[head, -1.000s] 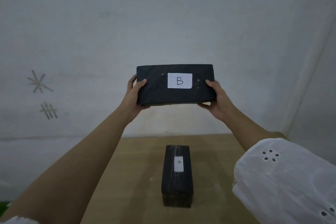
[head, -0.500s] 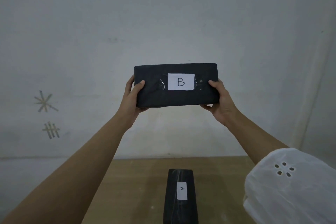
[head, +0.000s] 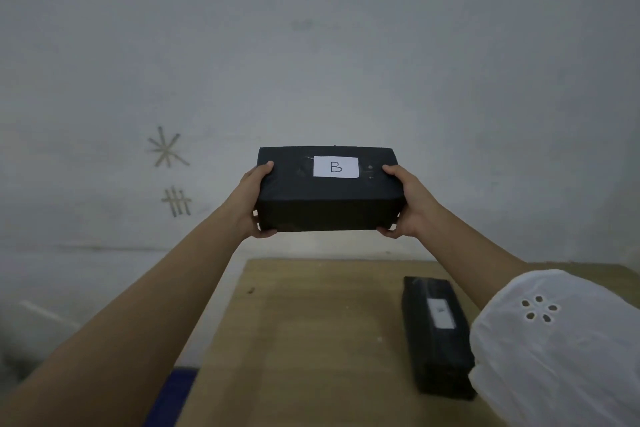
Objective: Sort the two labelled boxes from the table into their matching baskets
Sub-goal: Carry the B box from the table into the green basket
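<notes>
Head view: box B [head: 329, 194], rigid, prob. light; left hand [head: 250, 204] & right hand [head: 408, 206] clamp its ends; wrap looks slick, grip ends

Second box's label [head: 440, 313] too blurred to read, its near right corner behind the white sleeve [head: 557, 350] — bench [head: 311, 340] cut off below.

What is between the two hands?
The black box marked B sits between the left hand and right hand, gripped at both ends, in the head view.

Bare table [head: 311, 340] left — second box [head: 438, 333] right
</notes>
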Tool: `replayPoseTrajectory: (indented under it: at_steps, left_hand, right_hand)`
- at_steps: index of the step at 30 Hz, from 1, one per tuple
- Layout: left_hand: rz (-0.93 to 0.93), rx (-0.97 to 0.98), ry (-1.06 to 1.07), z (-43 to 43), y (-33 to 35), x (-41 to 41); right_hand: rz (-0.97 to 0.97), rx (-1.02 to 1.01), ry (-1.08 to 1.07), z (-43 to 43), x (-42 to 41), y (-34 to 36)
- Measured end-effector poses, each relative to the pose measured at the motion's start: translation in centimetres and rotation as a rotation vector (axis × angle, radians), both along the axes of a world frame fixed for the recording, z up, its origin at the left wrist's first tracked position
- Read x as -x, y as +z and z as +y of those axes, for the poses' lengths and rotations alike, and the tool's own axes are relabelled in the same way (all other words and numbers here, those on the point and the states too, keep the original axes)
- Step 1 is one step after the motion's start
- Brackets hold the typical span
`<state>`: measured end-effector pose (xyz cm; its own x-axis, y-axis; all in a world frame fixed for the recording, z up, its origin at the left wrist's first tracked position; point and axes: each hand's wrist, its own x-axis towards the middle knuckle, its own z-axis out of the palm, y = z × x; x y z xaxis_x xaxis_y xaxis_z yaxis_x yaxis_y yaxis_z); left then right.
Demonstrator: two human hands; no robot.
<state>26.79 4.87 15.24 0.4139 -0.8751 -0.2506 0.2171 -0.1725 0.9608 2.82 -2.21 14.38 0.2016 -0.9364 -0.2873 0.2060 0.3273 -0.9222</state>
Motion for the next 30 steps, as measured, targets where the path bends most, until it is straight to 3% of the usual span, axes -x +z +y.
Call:
replayPoseTrajectory:
  at_steps: [13, 21, 30]
  left_hand:
    - [-0.01, -0.228, 0.037, 16.3, -5.2, -29.8]
    - [0.084, -0.266, 0.093, 18.0, -9.5, -41.5]
    - [0.053, -0.3, 0.079, 13.9, -9.3, -56.2]
  right_hand:
    - [0.048, -0.238, 0.146, 12.7, -29.5, -6.6]
    - [0.111, -0.302, 0.171, 13.6, -42.0, -9.0]
    - [0.095, -0.325, 0.155, 10.0, -57.2, -10.1]
